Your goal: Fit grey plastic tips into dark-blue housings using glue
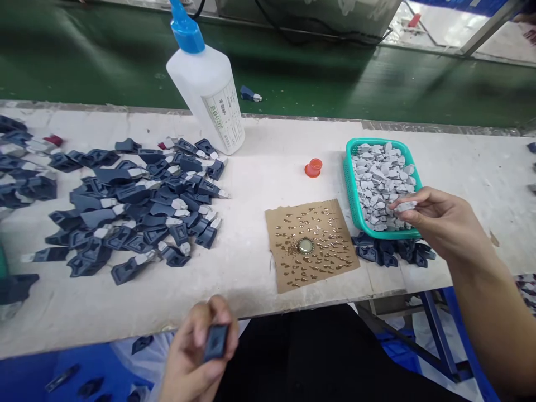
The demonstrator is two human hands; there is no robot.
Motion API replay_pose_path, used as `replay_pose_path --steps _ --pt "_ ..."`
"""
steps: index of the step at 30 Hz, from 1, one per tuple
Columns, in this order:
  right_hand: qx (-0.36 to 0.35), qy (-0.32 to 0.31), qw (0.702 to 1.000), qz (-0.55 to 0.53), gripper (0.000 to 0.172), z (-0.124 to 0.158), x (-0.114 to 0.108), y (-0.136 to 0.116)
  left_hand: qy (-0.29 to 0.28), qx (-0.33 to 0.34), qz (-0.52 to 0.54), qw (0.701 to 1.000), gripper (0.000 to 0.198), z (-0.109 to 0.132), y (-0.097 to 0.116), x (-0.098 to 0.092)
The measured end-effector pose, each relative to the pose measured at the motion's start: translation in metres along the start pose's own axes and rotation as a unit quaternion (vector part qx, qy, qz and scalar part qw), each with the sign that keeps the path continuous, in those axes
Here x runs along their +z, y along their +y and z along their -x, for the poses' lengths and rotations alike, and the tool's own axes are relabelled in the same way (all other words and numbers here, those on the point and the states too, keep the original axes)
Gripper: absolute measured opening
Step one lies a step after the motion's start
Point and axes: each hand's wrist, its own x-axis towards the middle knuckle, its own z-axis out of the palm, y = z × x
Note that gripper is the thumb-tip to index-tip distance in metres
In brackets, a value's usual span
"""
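Note:
Held in the fingers of my left hand (196,349) is a dark blue plastic part (216,341), just off the table's front edge with a recessed end facing up. My right hand (446,223) pinches a small light grey plastic piece (405,206) over the right side of a green basket (355,209). Many similar grey pieces (381,173) fill that basket. Between the hands lies a square of brown cardboard (288,282) dotted with shiny drops, with a metal bottle cap (305,245) on it.
A heap of dark blue parts (138,195), many with grey tips, covers the table's left side. A white bottle with a blue nozzle (209,84) stands behind it. A red cap (313,167) lies near the middle. More dark parts (389,251) lie beside the basket's front.

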Motion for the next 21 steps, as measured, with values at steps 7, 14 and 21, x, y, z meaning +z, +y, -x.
replay_pose_path --steps 7,14,21 --pt "0.090 -0.059 0.984 -0.144 0.032 0.030 0.043 -0.016 -0.072 -0.077 0.122 0.987 0.029 -0.039 -0.021 0.096" --pt "0.101 -0.112 0.978 -0.146 0.029 0.043 0.070 -0.021 -0.092 -0.116 0.178 0.973 0.020 -0.045 -0.031 0.108" --pt "0.044 -0.130 0.990 -0.033 0.020 0.052 0.075 -0.008 -0.050 -0.108 0.223 0.968 0.028 -0.041 -0.030 0.101"
